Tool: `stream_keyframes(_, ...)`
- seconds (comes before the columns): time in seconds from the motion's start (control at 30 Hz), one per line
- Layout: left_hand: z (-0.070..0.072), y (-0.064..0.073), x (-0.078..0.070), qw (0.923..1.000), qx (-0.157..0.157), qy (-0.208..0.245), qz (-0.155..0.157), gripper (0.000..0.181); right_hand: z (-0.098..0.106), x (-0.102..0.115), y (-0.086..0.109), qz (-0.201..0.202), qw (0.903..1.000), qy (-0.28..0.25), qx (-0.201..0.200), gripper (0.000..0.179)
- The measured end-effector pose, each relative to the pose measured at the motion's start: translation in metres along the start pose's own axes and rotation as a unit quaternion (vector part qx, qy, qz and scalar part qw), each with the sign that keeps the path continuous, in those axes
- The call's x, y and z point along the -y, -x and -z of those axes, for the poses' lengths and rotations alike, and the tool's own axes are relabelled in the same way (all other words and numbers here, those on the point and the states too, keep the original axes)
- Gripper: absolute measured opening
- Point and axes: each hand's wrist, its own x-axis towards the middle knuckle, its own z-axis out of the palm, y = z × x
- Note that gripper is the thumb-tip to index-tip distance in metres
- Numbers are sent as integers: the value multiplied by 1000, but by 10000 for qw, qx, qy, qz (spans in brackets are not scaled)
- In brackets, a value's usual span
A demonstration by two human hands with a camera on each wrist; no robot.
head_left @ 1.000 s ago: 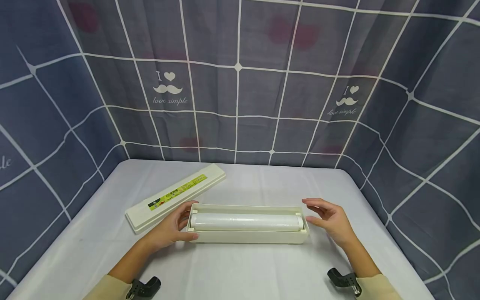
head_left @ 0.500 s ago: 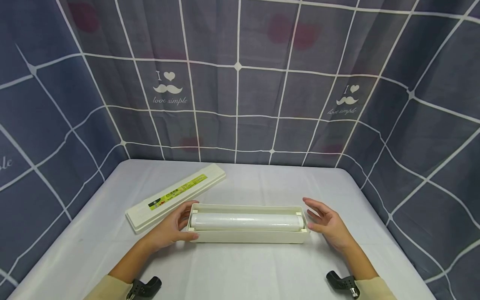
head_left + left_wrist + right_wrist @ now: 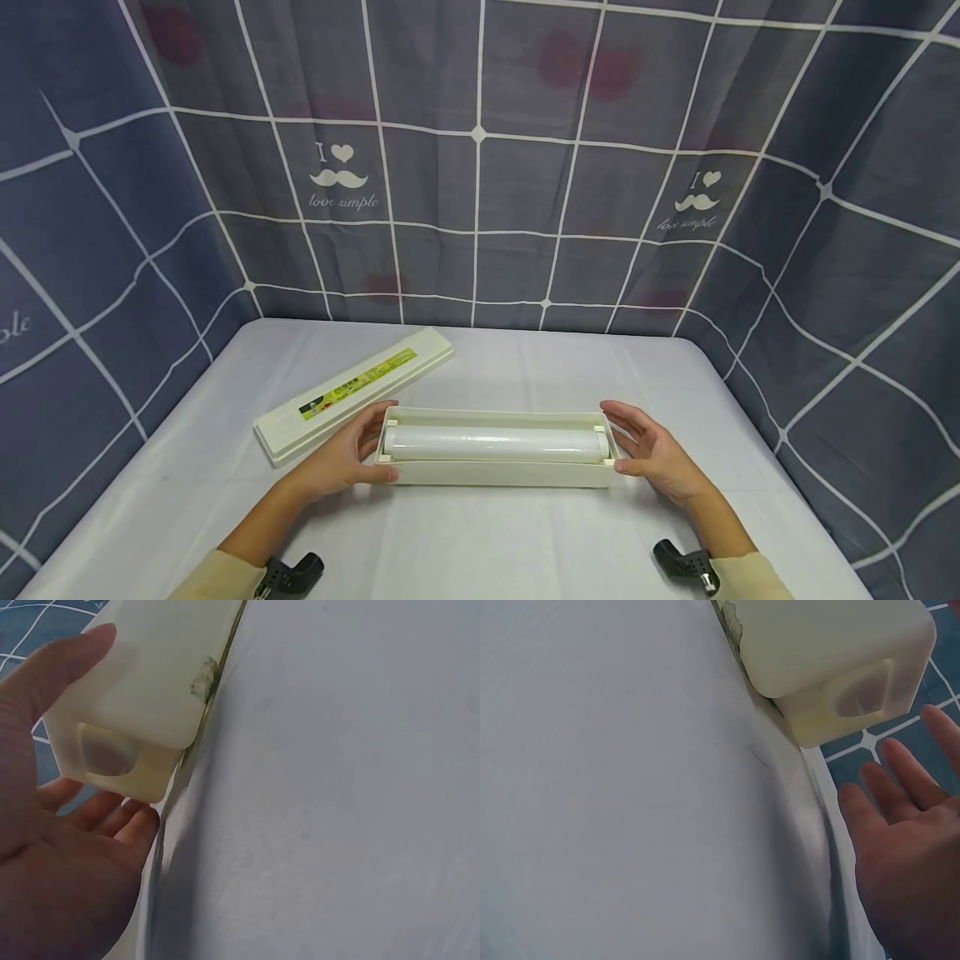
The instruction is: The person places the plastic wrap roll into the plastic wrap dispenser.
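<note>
A long cream plastic wrap dispenser box (image 3: 498, 476) lies open-topped on the table, with a white roll of plastic wrap (image 3: 495, 444) inside it. My left hand (image 3: 337, 457) holds the box's left end, thumb on the front wall and fingers around the back corner. In the left wrist view, the thumb lies on the cream box (image 3: 150, 667). My right hand (image 3: 654, 457) is at the right end, its thumb by the front corner. The right wrist view has its fingers (image 3: 889, 787) loosely spread, apart from the box end (image 3: 855, 690).
Behind the left hand a cream lid (image 3: 423, 346) with a yellow-green label lies slanted on the white-covered table (image 3: 510, 550). A dark checked curtain (image 3: 525, 183) stands around the back and sides.
My right hand has moved in slightly leftward, bringing its thumb and fingers closer to the box's right end. The left hand, box and lid stay in place.
</note>
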Motion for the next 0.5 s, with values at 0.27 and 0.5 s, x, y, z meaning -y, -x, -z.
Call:
stream_keyframes(0.27, 6, 4, -2, 9993, -121, -314, -143, 112, 0, -2, -3, -255, 9990, 371, -25, 93)
stream_keyframes(0.5, 15, 14, -8, 9984, -304, -458, -158, 102, -1, -2, -6, -426, 9982, 431, 20, 98)
